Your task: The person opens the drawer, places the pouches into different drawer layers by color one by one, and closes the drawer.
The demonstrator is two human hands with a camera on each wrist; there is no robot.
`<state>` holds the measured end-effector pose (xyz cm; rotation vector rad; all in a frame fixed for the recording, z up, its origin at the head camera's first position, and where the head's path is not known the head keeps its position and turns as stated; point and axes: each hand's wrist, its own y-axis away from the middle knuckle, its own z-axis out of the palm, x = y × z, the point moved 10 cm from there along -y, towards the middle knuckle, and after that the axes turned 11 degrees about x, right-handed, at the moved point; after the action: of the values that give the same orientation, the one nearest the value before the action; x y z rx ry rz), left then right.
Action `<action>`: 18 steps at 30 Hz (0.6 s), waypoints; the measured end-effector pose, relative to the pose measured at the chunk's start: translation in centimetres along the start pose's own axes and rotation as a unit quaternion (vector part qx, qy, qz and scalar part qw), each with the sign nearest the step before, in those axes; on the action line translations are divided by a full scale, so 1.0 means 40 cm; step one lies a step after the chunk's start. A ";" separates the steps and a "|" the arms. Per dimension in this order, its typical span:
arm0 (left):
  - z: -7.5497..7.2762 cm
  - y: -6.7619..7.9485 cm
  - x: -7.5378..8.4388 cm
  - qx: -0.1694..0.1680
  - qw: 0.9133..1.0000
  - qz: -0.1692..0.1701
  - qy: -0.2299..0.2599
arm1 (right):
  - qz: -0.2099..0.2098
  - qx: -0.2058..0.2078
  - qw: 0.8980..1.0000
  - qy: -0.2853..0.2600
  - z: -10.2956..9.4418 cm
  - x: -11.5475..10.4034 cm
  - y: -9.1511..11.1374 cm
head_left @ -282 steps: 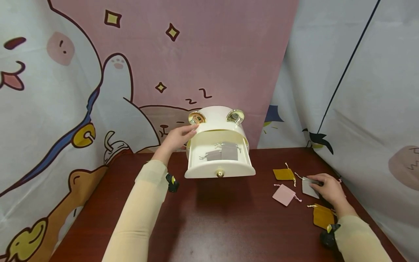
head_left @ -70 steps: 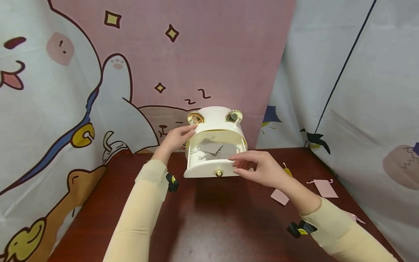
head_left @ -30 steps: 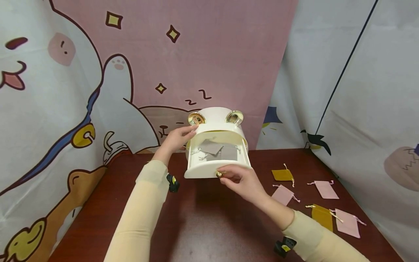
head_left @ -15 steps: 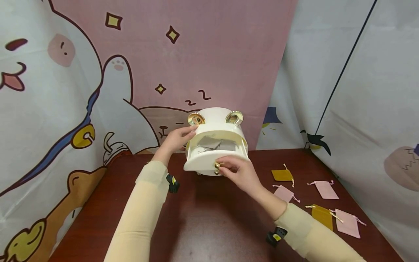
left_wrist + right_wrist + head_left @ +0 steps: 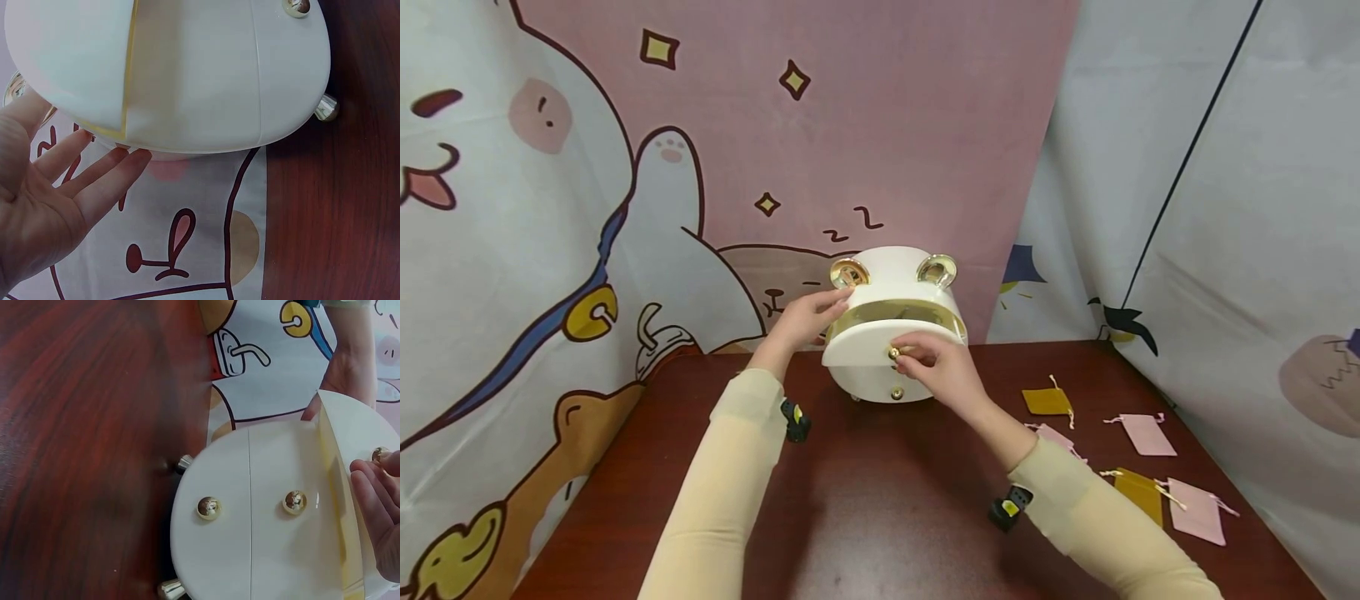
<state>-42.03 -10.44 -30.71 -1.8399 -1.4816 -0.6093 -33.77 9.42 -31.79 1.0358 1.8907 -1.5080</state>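
A white rounded jewelry box [image 5: 895,275] with two gold-rimmed, ear-like discs on top stands at the back of the table. Its top drawer [image 5: 856,346] sticks partly out, leaving a narrow gap above its front. My right hand [image 5: 942,371] pinches the gold knob [image 5: 893,353] of that drawer between thumb and fingers. At the box's left side rests my left hand [image 5: 811,317]; its loosely extended fingertips [image 5: 139,156] touch the wall in the left wrist view. Below, lower drawer fronts carry gold knobs [image 5: 294,502]. Pouches inside the drawer are mostly hidden by its front.
On the right of the dark wooden table [image 5: 850,517] lie several drawstring pouches: a mustard pouch [image 5: 1047,401], a pink pouch [image 5: 1147,434], another mustard pouch [image 5: 1138,497] and a pink pouch [image 5: 1197,512] beside it. A cartoon-printed cloth [image 5: 910,125] hangs close behind.
My right hand has left the pouches, grasped the knob and slid the drawer inward. Grey pouches in the drawer have passed from sight. My left hand stays at the box's side.
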 end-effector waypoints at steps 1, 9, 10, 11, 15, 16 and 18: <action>0.000 0.000 0.001 0.000 1.000 0.003 -0.002 | 0.002 0.000 1.000 0.001 0.001 0.004 -0.004; 0.000 0.001 0.001 -0.001 1.000 -0.003 0.008 | 0.019 0.010 1.000 0.014 0.004 0.029 -0.040; 0.002 0.002 0.001 -0.003 1.000 -0.007 0.014 | 0.020 0.012 1.000 0.017 0.003 0.031 -0.044; 0.003 0.002 0.001 -0.005 1.000 -0.009 0.018 | 0.021 0.014 0.999 0.020 0.002 0.034 -0.048; 0.005 0.005 0.001 -0.010 0.999 -0.018 0.033 | 0.030 0.018 0.999 0.011 -0.001 0.044 -0.060; 0.005 0.005 0.001 -0.010 0.999 -0.017 0.032 | 0.032 0.018 0.999 0.007 -0.001 0.046 -0.063; 0.006 0.004 0.001 -0.010 0.999 -0.016 0.029 | 0.039 0.017 0.999 -0.002 -0.001 0.052 -0.067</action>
<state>-41.89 -10.27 -30.86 -1.8009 -1.4735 -0.6902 -37.14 9.74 -31.84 1.1091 1.8056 -1.5012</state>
